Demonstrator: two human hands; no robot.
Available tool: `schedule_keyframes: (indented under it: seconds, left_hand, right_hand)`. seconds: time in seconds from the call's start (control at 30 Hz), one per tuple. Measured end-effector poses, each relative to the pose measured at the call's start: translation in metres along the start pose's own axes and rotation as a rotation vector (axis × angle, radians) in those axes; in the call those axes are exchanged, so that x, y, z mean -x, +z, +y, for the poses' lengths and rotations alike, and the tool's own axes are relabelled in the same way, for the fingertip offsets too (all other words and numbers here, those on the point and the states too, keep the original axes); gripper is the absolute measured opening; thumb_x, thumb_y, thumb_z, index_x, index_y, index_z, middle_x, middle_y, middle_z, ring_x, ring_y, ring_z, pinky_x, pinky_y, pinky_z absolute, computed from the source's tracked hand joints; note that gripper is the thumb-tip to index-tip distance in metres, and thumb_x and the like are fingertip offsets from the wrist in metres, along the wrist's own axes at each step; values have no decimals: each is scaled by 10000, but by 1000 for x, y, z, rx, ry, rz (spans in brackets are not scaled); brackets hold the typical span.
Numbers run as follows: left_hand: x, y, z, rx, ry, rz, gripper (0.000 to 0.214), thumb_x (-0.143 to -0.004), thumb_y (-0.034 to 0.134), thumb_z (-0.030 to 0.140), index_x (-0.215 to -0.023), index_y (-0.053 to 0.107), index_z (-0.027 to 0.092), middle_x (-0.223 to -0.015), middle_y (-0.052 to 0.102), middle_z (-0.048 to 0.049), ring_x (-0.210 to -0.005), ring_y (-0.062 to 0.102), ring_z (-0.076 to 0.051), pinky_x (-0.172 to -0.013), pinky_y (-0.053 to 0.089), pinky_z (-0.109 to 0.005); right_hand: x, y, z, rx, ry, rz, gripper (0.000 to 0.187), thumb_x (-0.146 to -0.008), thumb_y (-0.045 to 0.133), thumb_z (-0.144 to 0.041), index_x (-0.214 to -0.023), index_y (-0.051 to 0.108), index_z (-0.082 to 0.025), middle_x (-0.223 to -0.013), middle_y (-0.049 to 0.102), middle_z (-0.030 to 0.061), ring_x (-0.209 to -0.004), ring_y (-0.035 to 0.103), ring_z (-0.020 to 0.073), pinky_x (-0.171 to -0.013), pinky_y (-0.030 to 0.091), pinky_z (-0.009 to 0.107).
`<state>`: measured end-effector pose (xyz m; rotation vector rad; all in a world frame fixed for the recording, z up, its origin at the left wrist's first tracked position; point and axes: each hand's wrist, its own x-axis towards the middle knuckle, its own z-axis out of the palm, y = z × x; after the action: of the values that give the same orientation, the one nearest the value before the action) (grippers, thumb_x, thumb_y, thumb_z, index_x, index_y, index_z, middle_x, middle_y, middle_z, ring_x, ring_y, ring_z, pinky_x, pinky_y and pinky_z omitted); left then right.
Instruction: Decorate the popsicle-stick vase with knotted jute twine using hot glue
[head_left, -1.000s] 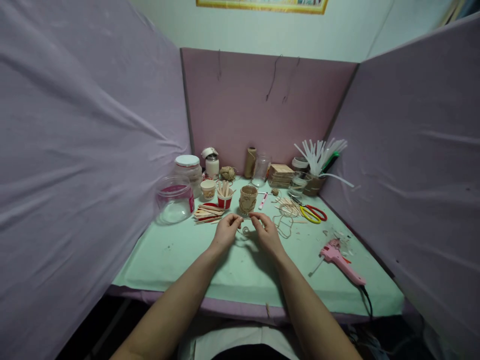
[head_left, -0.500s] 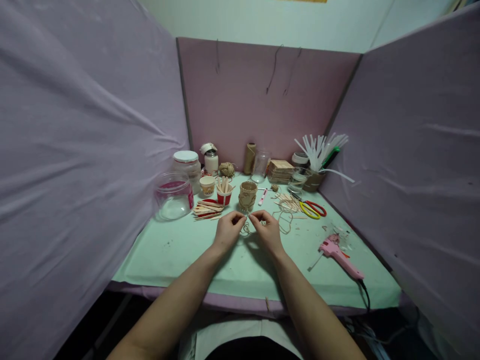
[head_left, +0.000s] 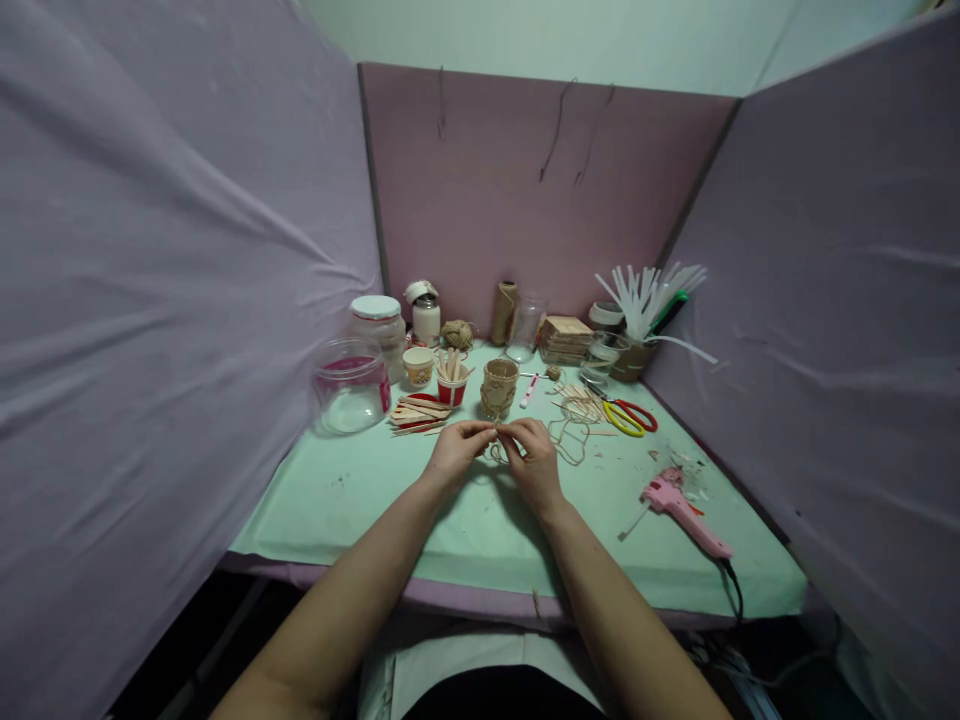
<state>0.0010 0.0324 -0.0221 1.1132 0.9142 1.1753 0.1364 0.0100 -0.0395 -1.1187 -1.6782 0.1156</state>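
Here, your left hand [head_left: 459, 447]: thumb and fingertips drawn together, pinching twine [head_left: 495, 455]; the strand is thin and partly hidden by your fingers.
Your right hand [head_left: 534, 455]: also pinching at the twine, close against the left – whether the 2 sets of fingertips touch is too small to tell.
Twine in work: a small coil of it shows just below your fingertips, above the green cloth [head_left: 375, 500].
Wrapped cup [head_left: 497, 400]: upright just beyond your fingertips, brown, with braided cord around its side.
Left of the cup: a red cup [head_left: 452, 391] with wooden sticks standing in it, flat sticks [head_left: 421, 411] lying nearer you, a paper cup [head_left: 418, 368] behind, and a clear tub [head_left: 352, 412] farther left.
Right of the cup: scissors [head_left: 607, 402] with 1 yellow and 1 red handle; nearer you, a pink glue gun [head_left: 688, 520] on its side, its cable dropping over the edge.
Back row, left to right: a white-lidded jar [head_left: 377, 330], a twine ball [head_left: 457, 335], a spool [head_left: 505, 315] – then stacked wooden squares [head_left: 565, 345] and white rods [head_left: 637, 305] standing in a container.
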Motion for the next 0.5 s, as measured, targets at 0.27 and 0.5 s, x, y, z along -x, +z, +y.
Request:
schedule_keyframes:
  seconds: [0.27,0.5]
  left_hand:
    - [0,-2,-2,134,-104,-75,400,-534,839,402,-770,703,109,-614,563,8,-538,410,-56,-500,285,-201]
    - [0,-5,-3,244,-152,-79,375,-553,840,357,-772,681,98,-654,576,-5,-558,451,-61,-513,322,-196]
  right_hand:
    - [0,1,2,2,0,-53,192,-904,516,-255,-907,708,-264,-852,623,61,-857,551,229,-791,459,377]
    - [-1,0,2,-47,-13,-69,216,-905,508,-223,-928,723,-236,-862,650,71,-854,568,219,-790,461,361]
